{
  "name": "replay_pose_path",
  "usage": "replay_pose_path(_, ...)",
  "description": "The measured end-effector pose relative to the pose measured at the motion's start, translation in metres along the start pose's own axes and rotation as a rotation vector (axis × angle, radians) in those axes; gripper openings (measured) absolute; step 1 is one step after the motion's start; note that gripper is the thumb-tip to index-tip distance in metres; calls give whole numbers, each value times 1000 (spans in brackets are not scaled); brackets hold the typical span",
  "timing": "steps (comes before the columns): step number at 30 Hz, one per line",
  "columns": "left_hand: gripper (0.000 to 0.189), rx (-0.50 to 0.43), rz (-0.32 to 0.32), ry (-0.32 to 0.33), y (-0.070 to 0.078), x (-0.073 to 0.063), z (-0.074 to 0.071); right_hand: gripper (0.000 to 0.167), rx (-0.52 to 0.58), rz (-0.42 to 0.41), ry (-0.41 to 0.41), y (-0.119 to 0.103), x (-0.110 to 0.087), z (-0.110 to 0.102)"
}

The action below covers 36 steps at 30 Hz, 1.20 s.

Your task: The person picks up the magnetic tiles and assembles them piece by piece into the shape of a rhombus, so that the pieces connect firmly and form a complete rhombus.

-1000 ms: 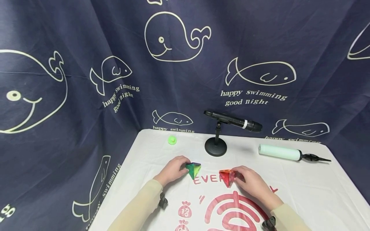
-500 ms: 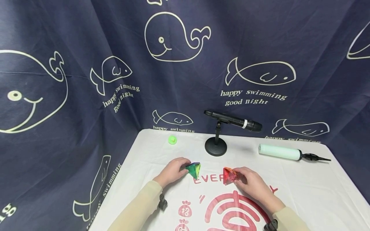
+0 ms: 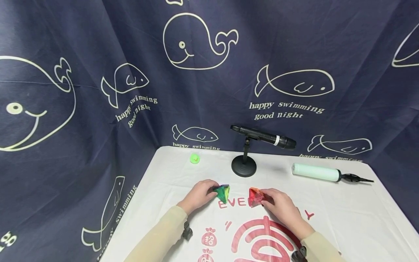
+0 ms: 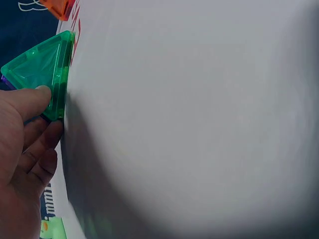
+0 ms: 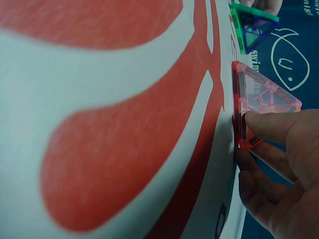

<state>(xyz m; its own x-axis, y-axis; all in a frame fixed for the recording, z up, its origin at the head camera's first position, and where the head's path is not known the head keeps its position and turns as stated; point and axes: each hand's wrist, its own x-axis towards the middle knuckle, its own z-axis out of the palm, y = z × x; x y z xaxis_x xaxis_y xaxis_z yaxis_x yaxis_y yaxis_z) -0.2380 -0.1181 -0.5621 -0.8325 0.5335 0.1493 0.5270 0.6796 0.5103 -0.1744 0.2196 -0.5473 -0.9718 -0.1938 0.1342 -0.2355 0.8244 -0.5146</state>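
My left hand (image 3: pixel 200 196) pinches a small pyramid of translucent magnetic tiles (image 3: pixel 222 194), with green, yellow-green and purple-blue sides. In the left wrist view, the thumb of that hand (image 4: pixel 20 144) presses on a green triangular tile (image 4: pixel 40 67). Across a short gap, my right hand (image 3: pixel 283 205) pinches a second magnetic-tile pyramid (image 3: pixel 254 197) of red, pink and orange. The right wrist view shows the right thumb against its pink tile (image 5: pixel 266 94). Both pyramids sit low at the tabletop, apart from each other; some faces are hidden behind the fingers.
Behind the hands, a black microphone (image 3: pixel 266 137) rests on a stand with a round base (image 3: pixel 243 167). A mint-green hand pump (image 3: pixel 317 172) lies at the back right, and a small green duck toy (image 3: pixel 194 159) at the back left. Navy curtain (image 3: pixel 209 94) borders the white table.
The red pyramid has turned in my right hand; it shifted right, then back left. My left hand has moved slightly right with the green pyramid, so the gap between the pyramids has narrowed lately.
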Motion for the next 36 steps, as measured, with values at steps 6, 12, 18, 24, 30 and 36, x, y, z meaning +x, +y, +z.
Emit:
replay_pose_path(6, 26, 15, -8, 14, 7, 2, 5, 41, 11, -21, 12, -6, 6, 6)
replay_pose_path(12, 26, 22, 5, 28, 8, 5, 11, 41, 16, -23, 0, -12, 11, 11)
replay_pose_path(18, 24, 33, 15, 27, 11, 9, 14, 40, 18, -34, -8, -14, 16, 14)
replay_pose_path(24, 23, 46, 35, 25, 14, 12, 18, 40, 29, -33, -22, -18, 18, 15)
replay_pose_path(30, 23, 54, 52, 29, 17, 16, 19, 39, 38, -48, -14, -22, 19, 17)
replay_pose_path(36, 23, 57, 53, 24, 21, 19, 21, 38, 45, -45, -14, -23, 21, 18)
